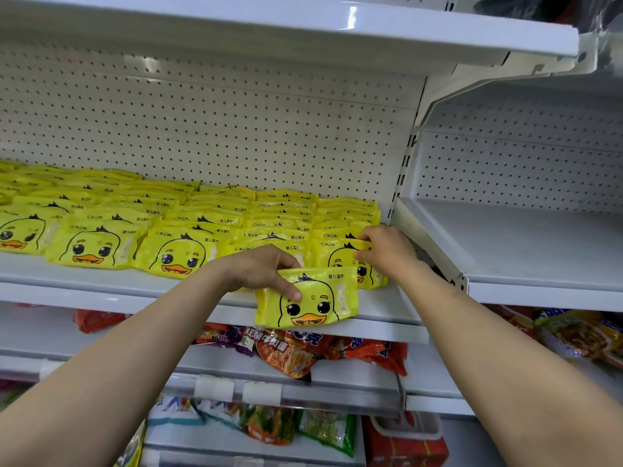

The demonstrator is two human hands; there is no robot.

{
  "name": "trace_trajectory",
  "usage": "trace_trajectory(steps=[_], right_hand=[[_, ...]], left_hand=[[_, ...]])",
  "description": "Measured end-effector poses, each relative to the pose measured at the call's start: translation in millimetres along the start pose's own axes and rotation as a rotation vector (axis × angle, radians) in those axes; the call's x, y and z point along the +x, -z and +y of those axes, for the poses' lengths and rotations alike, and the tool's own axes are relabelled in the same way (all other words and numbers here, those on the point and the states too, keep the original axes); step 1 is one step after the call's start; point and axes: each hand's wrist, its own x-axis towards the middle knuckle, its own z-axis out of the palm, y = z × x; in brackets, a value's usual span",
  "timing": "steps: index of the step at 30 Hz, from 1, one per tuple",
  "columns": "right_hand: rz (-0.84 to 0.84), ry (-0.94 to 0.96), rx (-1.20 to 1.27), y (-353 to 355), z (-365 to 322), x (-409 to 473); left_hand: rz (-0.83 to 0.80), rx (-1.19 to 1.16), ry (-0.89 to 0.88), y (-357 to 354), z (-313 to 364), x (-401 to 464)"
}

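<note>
Under the shelf lip: noodle packets (pixel 290 355) lie on the tier below, where a dropped pack would probably land or slide off.
Left hand (pixel 259 269): it grips the held pack (pixel 310 305) by its upper left corner, thumb pressed on the face and the other fingers curled over the top edge.
Slip risk: the film looks glossy and the hold is one-cornered, so the pack may twist or slide free while it is carried.
Held pack, place: it is upright and faces out at the front edge of the white shelf (pixel 101 291), its lower half hanging below the lip, just before the right-hand columns.
Held pack, look: yellow wrapper, cartoon duck with orange bill, black crest and big eyes, with small print at the top right. It is soft, slightly puffed and creased at the sides.
Right hand (pixel 384 246): its fingers are curled and pinch the top edge of the front pack (pixel 332 254) in the rightmost column.
Row risk: pulling that pack forward could tip it over the edge or drag its neighbours askew. A pack pushed in without room might buckle.
Rows behind (pixel 202 217): the same yellow packs lean overlapped in columns, so a knock may topple several.
Far: a perforated back panel (pixel 236 129).
</note>
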Motion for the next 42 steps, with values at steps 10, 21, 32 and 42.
trace_trajectory(steps=[10,21,32,42], right_hand=[[-0.110,-0.077,0.228,14,4,5],[-0.155,-0.060,0.596,26,11,-8],[-0.014,-0.059,0.203,3,13,-5],[-0.132,0.126,0.558,32,-20,-26]], left_hand=[[-0.019,0.000,-0.005,-3,0,-5],[-0.030,-0.025,-0.014,-9,19,-9],[-0.029,-0.016,-0.026,-7,14,-5],[0.021,-0.043,0.000,-2,22,-7]])
